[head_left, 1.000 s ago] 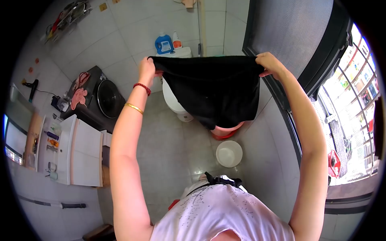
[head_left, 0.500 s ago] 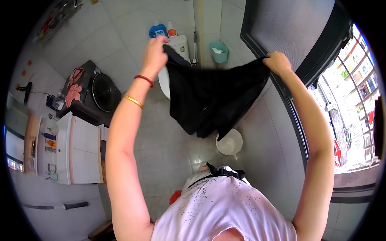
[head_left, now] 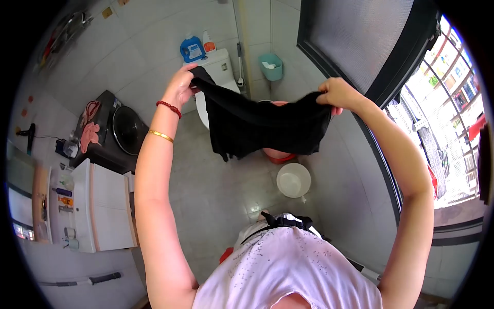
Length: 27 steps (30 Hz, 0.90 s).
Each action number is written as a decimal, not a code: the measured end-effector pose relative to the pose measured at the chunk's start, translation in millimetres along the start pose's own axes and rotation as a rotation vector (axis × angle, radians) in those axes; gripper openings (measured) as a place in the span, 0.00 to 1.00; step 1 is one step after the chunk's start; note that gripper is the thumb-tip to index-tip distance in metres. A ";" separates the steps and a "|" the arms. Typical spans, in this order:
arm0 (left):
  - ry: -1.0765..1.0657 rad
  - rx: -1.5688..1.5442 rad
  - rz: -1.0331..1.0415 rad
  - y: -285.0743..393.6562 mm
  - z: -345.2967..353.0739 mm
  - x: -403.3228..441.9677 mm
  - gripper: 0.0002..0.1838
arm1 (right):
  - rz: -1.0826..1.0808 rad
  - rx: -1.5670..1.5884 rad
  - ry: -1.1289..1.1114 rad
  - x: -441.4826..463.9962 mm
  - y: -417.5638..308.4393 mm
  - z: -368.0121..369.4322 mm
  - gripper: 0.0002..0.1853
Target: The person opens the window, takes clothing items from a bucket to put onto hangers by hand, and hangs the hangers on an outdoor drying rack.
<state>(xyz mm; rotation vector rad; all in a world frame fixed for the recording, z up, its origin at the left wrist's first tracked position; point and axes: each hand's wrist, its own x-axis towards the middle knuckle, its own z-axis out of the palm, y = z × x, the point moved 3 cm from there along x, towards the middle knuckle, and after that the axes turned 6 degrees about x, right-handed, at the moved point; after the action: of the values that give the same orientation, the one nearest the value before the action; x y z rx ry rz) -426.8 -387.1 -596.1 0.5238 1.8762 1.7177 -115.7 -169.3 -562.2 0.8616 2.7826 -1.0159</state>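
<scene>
A black garment [head_left: 265, 123], possibly a pair of shorts, hangs stretched out in the air between my two hands. My left hand [head_left: 181, 86] is closed on its upper left corner, with a red beaded bracelet and a gold bangle on that arm. Closed on the opposite top corner is my right hand [head_left: 339, 95]. The top edge sags in the middle, and the lower edge hangs loose. Behind the cloth a red bucket [head_left: 280, 156] is partly hidden. A white bucket [head_left: 294, 180] stands on the floor just below the garment.
A toilet [head_left: 221, 67] with a blue bottle [head_left: 192, 49] on its tank stands at the back. On the left are a dark washing machine [head_left: 105, 129] and a white cabinet [head_left: 110, 206]. A dark-framed window [head_left: 360, 41] juts in at the right.
The garment has swung up and flattened, its lower edge now higher. Both hands have come down slightly and shifted left. The red bucket behind has come into sight.
</scene>
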 end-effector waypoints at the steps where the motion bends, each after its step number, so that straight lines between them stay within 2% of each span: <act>1: -0.012 0.028 0.065 11.5 6.4 -11.2 0.23 | 0.024 -0.056 0.102 9.4 2.7 -8.2 0.13; 2: -0.015 0.007 0.157 13.9 0.5 -8.4 0.24 | 0.049 -0.115 0.208 14.6 4.5 -18.1 0.12; 3: -0.026 -0.025 0.262 21.0 -6.5 -2.6 0.24 | 0.052 -0.027 0.359 9.0 -0.5 -26.2 0.11; 4: 0.076 0.055 0.469 27.3 -12.6 -4.6 0.24 | -0.025 0.038 0.415 18.3 8.5 -33.1 0.12; 6: 0.340 0.638 0.754 30.7 -14.8 -11.2 0.23 | 0.035 -0.265 0.340 9.4 6.9 -11.4 0.14; 7: 0.368 0.889 0.773 20.6 -18.3 -11.2 0.24 | 0.056 -0.415 0.301 5.0 6.7 -1.1 0.15; 9: 0.376 1.146 0.686 3.3 -29.4 -0.5 0.25 | -0.042 -0.220 0.467 6.8 23.2 -9.3 0.15; 10: 0.362 1.153 0.641 -4.7 -38.6 16.1 0.21 | -0.004 -0.018 0.466 1.2 19.9 -22.7 0.15; 11: 0.224 0.830 0.220 12.5 -26.3 -8.3 0.17 | -0.034 -0.004 0.517 4.2 14.2 -26.7 0.15; 12: 0.233 0.618 0.278 -16.5 -43.1 25.9 0.15 | -0.065 0.003 0.551 5.0 11.9 -29.4 0.15; 13: 0.218 0.574 0.195 -12.7 -40.3 27.0 0.15 | -0.043 -0.066 0.454 15.8 18.7 -23.4 0.15; 15: 0.194 0.414 0.292 -68.6 -72.9 92.1 0.14 | -0.066 -0.147 0.331 20.8 26.1 -12.5 0.16; 16: 0.181 0.335 0.343 -53.6 -61.3 90.3 0.14 | -0.115 -0.161 0.312 17.4 23.9 -13.6 0.17; 17: 0.087 0.229 0.208 -49.1 -52.2 83.6 0.14 | -0.129 -0.098 0.423 15.8 20.6 -17.5 0.16; 18: -0.007 0.127 0.068 -18.5 -25.3 33.0 0.13 | -0.107 -0.070 0.529 8.7 14.9 -25.7 0.14; 20: -0.161 0.003 0.064 -11.2 -19.6 25.2 0.13 | -0.109 0.004 0.528 8.5 19.4 -37.2 0.14; 23: -0.285 -0.011 0.022 12.3 0.0 -5.2 0.13 | -0.021 -0.012 0.465 9.4 34.8 -42.8 0.13; 26: -0.486 -0.102 0.078 18.6 14.7 1.1 0.10 | 0.005 0.216 0.370 -1.7 53.2 -45.2 0.12; 27: -0.485 -0.105 0.169 33.8 26.0 -11.3 0.09 | 0.010 0.249 0.251 -3.3 58.8 -46.3 0.11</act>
<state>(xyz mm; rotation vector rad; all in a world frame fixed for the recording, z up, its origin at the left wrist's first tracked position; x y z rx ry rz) -404.2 -369.9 -562.2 0.9810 1.4231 1.5990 -76.1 -105.7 -559.2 1.1027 2.8871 -1.3632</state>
